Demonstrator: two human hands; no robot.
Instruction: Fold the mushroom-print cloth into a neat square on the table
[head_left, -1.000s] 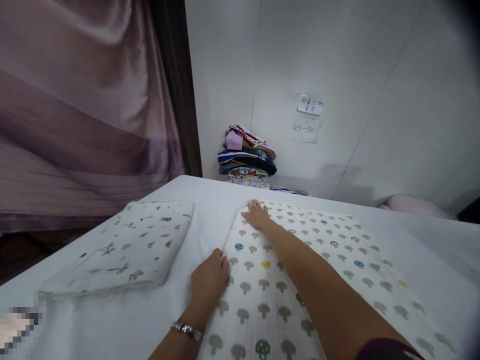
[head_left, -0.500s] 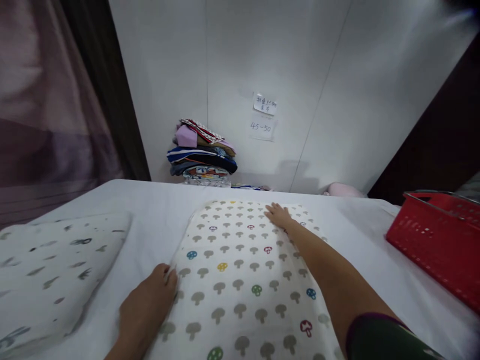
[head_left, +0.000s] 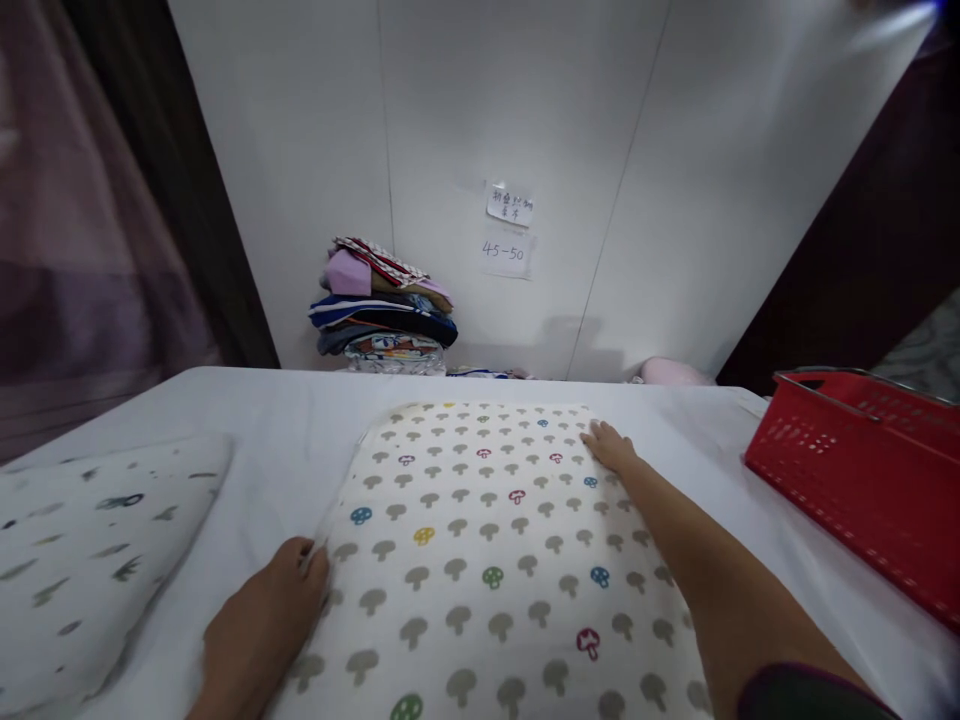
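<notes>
A white cloth (head_left: pixel 480 540) with a mushroom print lies spread flat in front of me, mostly grey mushrooms with a few coloured ones. My left hand (head_left: pixel 266 615) is closed on its left edge, thumb and fingers pinched together. Across the cloth, near its far right corner, my right hand (head_left: pixel 611 446) rests palm down with the fingers stretched out on the fabric. The cloth's near end runs out of the picture.
On the left of the white table (head_left: pixel 262 450) lies a folded cloth (head_left: pixel 97 570) with a sparse print. A red plastic basket (head_left: pixel 862 470) stands at the right. Stacked folded fabrics (head_left: pixel 382 310) sit beyond the table against the wall, below paper signs (head_left: pixel 508 230).
My right hand has slid rightward over the cloth to its far right edge, and that side looks flatter and wider. My left hand keeps hold of the left edge. The view has shifted slightly.
</notes>
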